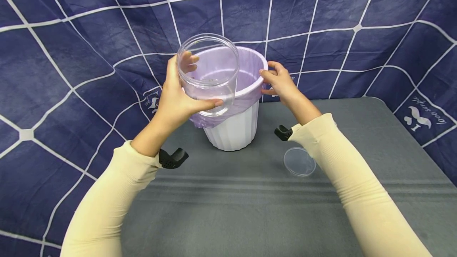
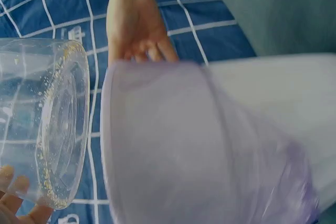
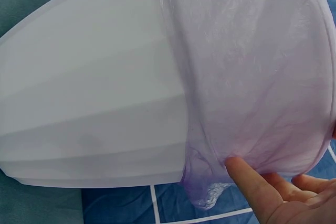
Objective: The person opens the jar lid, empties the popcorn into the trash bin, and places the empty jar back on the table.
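My left hand grips a clear plastic jar, tilted, in front of and above the near rim of a white trash bin. Yellowish crumbs cling around the jar's base in the left wrist view. A thin purple trash bag lines the bin and folds down over its outside. On the bin's right side, my right hand holds the rim, fingers at the edge and the thumb against the bag outside. The jar hides part of the bin's opening.
A clear round lid lies flat on the grey table, right of the bin and close to my right sleeve. Blue cloth with white grid lines hangs behind the bin and along the left side.
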`<state>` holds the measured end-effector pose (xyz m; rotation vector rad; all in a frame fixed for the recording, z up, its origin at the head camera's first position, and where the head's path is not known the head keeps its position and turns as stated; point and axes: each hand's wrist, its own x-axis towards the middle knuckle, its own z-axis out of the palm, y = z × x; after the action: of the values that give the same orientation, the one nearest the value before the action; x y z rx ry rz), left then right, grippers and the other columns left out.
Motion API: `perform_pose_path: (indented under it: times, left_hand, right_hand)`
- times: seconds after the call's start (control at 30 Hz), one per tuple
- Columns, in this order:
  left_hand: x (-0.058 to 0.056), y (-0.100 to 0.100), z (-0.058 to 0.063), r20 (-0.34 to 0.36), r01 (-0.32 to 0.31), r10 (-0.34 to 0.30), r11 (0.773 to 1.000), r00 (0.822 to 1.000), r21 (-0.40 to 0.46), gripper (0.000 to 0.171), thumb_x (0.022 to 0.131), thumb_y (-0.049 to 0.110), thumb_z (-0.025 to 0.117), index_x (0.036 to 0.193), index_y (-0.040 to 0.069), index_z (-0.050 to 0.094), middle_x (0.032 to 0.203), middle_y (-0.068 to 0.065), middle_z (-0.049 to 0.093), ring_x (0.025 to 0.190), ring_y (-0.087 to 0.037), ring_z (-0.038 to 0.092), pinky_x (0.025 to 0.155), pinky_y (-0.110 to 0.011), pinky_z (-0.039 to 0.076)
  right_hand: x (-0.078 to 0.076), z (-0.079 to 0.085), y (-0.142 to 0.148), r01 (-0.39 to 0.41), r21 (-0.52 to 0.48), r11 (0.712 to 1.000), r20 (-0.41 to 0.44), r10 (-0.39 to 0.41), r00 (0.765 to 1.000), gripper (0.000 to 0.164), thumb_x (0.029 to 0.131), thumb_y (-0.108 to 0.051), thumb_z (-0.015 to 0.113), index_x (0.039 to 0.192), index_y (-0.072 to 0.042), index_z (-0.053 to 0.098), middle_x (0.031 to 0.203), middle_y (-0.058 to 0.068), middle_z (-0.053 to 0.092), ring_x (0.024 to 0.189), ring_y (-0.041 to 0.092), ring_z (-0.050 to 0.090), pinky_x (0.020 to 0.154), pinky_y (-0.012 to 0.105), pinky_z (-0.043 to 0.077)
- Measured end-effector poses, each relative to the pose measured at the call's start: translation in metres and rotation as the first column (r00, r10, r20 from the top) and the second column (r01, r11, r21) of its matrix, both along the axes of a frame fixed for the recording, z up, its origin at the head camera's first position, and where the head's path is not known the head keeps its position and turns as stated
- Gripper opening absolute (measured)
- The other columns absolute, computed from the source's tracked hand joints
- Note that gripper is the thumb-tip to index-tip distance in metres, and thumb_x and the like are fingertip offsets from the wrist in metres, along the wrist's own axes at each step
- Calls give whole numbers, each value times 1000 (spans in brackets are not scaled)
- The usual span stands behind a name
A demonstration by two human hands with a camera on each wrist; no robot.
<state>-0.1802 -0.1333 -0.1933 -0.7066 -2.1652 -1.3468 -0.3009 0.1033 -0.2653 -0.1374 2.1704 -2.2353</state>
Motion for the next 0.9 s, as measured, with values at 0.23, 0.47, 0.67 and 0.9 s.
perform_pose_path:
  times: [0.23,0.47,0.67,0.9]
  left_hand:
    - [-2,3,-29,-20,144,-143,987,990,67,99,45,-2,87,127,1,32,123,-8,44,112,-17,42,94,-36,34]
    - [-1,7,-53,-106,266,-257,961,961,77,107,49,42,85,130,-1,30,125,-14,44,113,-21,43,92,-44,36]
    - [7,15,-71,-78,324,-318,942,945,81,110,50,48,83,130,-4,27,126,-19,44,115,-30,42,94,-44,35]
    - [9,21,-101,-21,331,-330,940,944,87,112,37,4,90,130,-1,28,125,-22,43,114,-34,41,95,-43,34]
  right_hand:
    - [1,0,0,0,5,1000,-3,0,1000,53,90,-18,51,137,-7,28,129,17,43,99,24,49,73,36,50]
    - [1,1,-1,7,-9,1000,1,-7,1000,52,90,-18,52,136,-8,30,128,19,43,94,21,49,73,37,50]
    - [0,0,-1,10,-24,1000,0,-10,1000,51,90,-16,52,135,-7,31,127,20,43,88,19,50,65,30,52]
    - [-1,0,-2,8,-10,1000,1,-8,1000,52,90,-17,52,136,-7,30,128,19,43,90,19,49,71,35,50]
